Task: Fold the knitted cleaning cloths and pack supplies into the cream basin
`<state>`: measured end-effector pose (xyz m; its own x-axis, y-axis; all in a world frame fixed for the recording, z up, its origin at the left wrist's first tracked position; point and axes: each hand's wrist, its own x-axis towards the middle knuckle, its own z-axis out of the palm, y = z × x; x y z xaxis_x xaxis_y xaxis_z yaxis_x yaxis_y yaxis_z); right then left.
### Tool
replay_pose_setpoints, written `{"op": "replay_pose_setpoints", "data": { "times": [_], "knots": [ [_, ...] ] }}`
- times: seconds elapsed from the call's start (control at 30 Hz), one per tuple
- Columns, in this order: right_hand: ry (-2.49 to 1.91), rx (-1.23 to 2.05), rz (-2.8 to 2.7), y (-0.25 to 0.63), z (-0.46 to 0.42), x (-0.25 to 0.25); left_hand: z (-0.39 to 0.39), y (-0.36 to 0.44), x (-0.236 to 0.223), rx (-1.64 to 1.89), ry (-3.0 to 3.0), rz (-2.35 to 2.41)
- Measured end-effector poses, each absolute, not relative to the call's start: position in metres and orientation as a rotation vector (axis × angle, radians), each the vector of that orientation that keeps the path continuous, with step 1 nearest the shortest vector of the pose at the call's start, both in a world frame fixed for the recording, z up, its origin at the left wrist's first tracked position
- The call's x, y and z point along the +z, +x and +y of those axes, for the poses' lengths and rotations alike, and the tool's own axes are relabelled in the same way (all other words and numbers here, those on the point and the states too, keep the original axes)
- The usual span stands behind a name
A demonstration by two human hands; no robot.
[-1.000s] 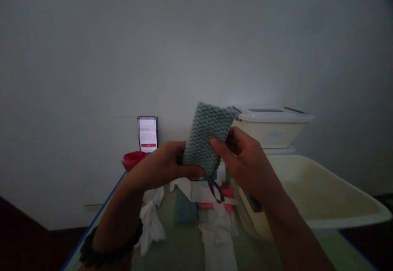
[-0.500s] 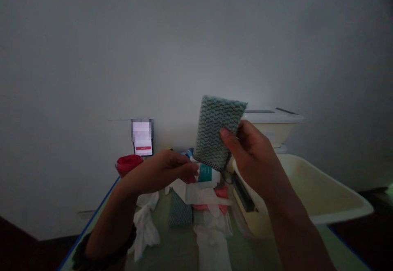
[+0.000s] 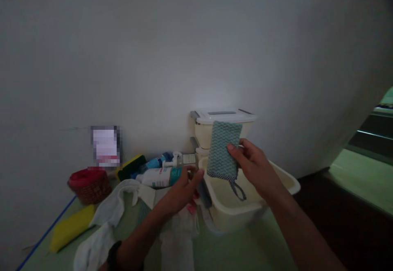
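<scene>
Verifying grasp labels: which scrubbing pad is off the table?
The teal scrubbing pad raised in the right hand. The other teal pad, partly hidden by the left arm, and the yellow pad lie on the table.

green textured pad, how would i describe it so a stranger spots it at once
Find the open cream tub. In front of it in view, the right hand holds up a pale-green pad. Ridged texture and a dangling checked loop set it apart from the smooth lidded box behind.
</scene>
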<state>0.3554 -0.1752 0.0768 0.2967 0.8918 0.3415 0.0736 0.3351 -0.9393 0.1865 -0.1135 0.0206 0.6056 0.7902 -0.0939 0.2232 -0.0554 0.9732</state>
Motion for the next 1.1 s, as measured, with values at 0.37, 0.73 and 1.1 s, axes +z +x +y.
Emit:
{"op": "replay_pose_setpoints", "data": {
  "times": [0.37, 0.73, 1.1],
  "knots": [
    [-1.058, 0.886, -1.050, 0.349, -0.191, 0.076, -0.130, 0.197, 0.028, 0.706, 1.242, 0.748],
    [-1.146, 1.172, -1.393, 0.304, -0.204, 0.085, -0.151, 0.101, 0.007, 1.184, 1.078, 0.772],
    [-1.557, 1.269, -1.695, 0.266, -0.144, 0.044, -0.145, 0.080, -0.021, 1.270, 1.224, 0.745]
  ]
}}
